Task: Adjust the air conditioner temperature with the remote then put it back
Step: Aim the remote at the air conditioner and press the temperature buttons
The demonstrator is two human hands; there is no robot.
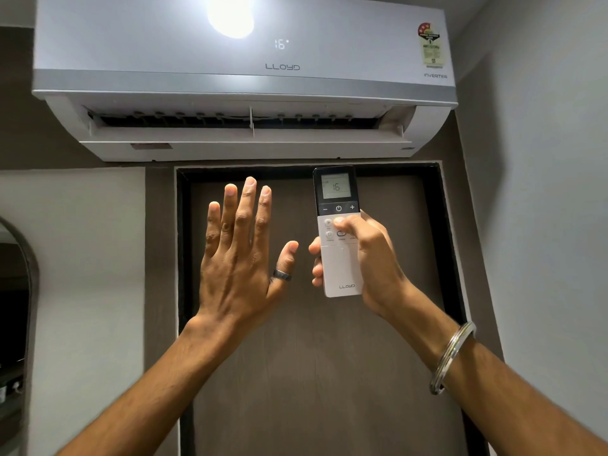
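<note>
A white wall air conditioner hangs high on the wall, its flap open and its front showing 16. My right hand grips a white remote upright below the unit's right half. The remote's dark top has a screen reading 16. My thumb rests on the white buttons just under the power key. My left hand is raised beside the remote, palm away from me, fingers spread and holding nothing. It wears a dark ring on the thumb.
A dark brown door in a black frame stands straight ahead under the unit. White wall lies to the left and a grey wall to the right. An arched mirror edge shows at far left.
</note>
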